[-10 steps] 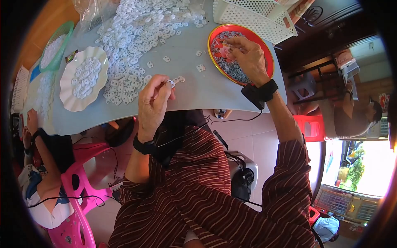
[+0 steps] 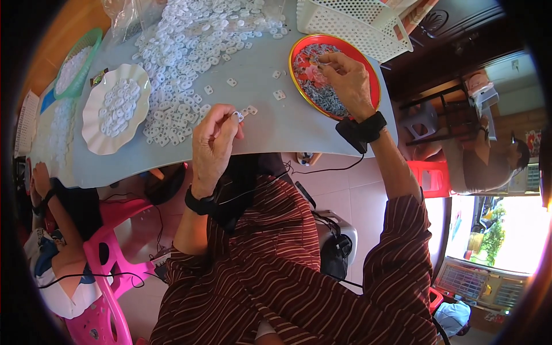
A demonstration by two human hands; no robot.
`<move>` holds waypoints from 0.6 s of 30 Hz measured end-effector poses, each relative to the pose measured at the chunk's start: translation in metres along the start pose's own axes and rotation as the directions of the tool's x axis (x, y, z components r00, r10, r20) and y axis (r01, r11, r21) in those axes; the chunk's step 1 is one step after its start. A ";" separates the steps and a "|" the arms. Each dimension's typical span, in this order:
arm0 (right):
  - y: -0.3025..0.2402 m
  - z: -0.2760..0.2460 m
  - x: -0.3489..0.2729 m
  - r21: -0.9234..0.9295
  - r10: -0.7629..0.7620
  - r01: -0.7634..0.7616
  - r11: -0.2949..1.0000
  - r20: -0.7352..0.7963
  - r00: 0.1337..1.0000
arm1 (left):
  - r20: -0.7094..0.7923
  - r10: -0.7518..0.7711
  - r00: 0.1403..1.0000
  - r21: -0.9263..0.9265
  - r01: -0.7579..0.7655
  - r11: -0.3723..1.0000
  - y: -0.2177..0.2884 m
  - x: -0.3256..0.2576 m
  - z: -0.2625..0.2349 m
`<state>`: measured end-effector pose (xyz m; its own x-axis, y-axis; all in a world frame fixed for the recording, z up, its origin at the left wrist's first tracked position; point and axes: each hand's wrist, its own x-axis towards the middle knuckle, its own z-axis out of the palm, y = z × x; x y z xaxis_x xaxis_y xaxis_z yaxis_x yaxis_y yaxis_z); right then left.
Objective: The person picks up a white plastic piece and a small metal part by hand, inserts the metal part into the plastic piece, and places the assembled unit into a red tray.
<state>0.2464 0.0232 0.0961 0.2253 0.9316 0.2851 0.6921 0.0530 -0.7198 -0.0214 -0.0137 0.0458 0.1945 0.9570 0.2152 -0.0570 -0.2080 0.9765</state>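
Observation:
My left hand (image 2: pixel 211 141) is closed over the table's near edge, pinching a small white plastic piece with holes (image 2: pixel 239 117) between thumb and fingertips. A few similar white pieces lie just beyond its fingers. Over a round red tray (image 2: pixel 374 86) with a gold rim is my right hand (image 2: pixel 348 80), thumb and fingers drawn together. Whatever may be between those fingertips is too small to make out. Many small grey pin-like parts (image 2: pixel 325 98) cover the tray's flowered bottom.
A large heap of white pieces (image 2: pixel 172 63) spreads over the grey table (image 2: pixel 259 75). Left of it stands a scalloped plate (image 2: pixel 92 129) of white pieces, near a green basket (image 2: pixel 95 49). A white perforated basket (image 2: pixel 345 20) sits behind the tray. Another person's hand (image 2: pixel 41 181) is at far left.
My right hand has shifted very slightly to the right above the tray, its fingers still drawn together. My left hand keeps its place with the white piece.

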 end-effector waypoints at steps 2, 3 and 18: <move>0.002 0.001 -0.001 0.016 -0.004 0.004 1.000 0.004 1.000 | 0.002 -0.006 1.000 0.011 0.006 1.000 0.001 0.000 -0.001; 0.003 0.001 -0.001 0.031 -0.007 0.007 0.999 0.006 1.000 | 0.005 -0.005 1.000 0.014 0.005 1.000 0.001 0.000 -0.001; -0.059 0.089 -0.072 0.700 -0.023 -0.204 0.684 0.300 0.954 | 0.006 0.011 1.000 0.064 -0.011 0.998 0.000 -0.001 -0.003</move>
<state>0.1282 -0.0147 0.0621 -0.0071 0.9951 0.0987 -0.0528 0.0982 -0.9938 -0.0244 -0.0138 0.0457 0.2002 0.9534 0.2257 0.0037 -0.2311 0.9729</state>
